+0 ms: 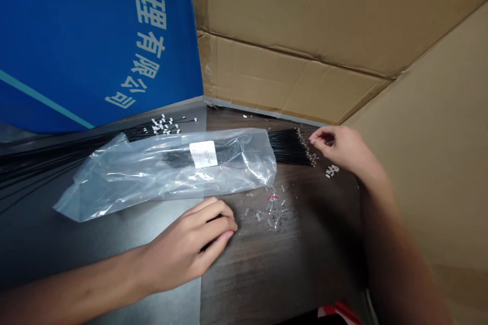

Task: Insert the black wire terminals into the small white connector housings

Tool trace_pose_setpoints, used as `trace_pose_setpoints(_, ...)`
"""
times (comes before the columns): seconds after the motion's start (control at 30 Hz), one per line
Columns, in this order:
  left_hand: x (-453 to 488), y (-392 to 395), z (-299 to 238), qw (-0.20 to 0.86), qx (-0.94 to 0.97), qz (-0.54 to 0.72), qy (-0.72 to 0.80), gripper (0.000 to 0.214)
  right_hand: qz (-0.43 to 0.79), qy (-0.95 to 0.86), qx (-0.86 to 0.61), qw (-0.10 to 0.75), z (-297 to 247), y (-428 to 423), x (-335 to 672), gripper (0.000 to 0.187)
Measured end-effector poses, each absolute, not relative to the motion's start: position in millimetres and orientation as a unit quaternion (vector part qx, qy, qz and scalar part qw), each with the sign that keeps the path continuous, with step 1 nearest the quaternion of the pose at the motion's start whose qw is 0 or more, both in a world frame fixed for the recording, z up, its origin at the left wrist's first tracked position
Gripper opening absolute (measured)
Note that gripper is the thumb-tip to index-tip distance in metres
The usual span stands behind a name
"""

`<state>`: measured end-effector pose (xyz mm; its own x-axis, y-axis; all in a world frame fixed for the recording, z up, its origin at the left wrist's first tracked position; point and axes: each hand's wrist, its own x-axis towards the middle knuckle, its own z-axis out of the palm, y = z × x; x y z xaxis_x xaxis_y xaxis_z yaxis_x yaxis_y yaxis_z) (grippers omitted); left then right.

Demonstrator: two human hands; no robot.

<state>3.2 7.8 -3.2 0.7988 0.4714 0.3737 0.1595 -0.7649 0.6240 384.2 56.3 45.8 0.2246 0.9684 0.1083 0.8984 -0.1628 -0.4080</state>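
A clear plastic bag (168, 177) with a white label (203, 154) lies across the table. Out of its right end sticks a bundle of thin black wires (290, 146) with small metal tips. My right hand (339, 144) is at those tips, thumb and forefinger pinched together; anything between them is too small to make out. Below the bag, my left hand (208, 233) rests on the table, its fingers curled towards the thumb. Whatever it may hold is hidden. Small clear tubes (271, 213) lie scattered just right of it, with a red bit among them.
Beneath my right hand sit a few small white connectors (332, 170). Long black cables with white connectors (163, 124) run behind the bag to the left. A blue panel (95, 45) and cardboard walls (290, 20) stand around the dark wooden table (244, 284).
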Motion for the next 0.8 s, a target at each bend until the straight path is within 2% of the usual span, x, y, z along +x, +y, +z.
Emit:
trace_pose_setpoints(0.27,2,7,-4,0.296,0.903,0.26,0.171,0.024,0.155,-0.573,-0.763,0.255,46,56,390,0.012)
trace_pose_setpoints(0.47,3,8,-4,0.294,0.904,0.257,0.173,0.024,0.14,-0.513,-0.794,0.293,47,58,396,0.008)
trace_pose_setpoints(0.6,3,7,-4,0.294,0.905,0.256,0.173,0.025,0.122,-0.46,-0.817,0.326,44,59,401,0.019)
trace_pose_setpoints(0.8,3,8,-3,0.292,0.904,0.26,0.173,0.023,0.092,-0.421,-0.787,0.442,34,61,410,0.02)
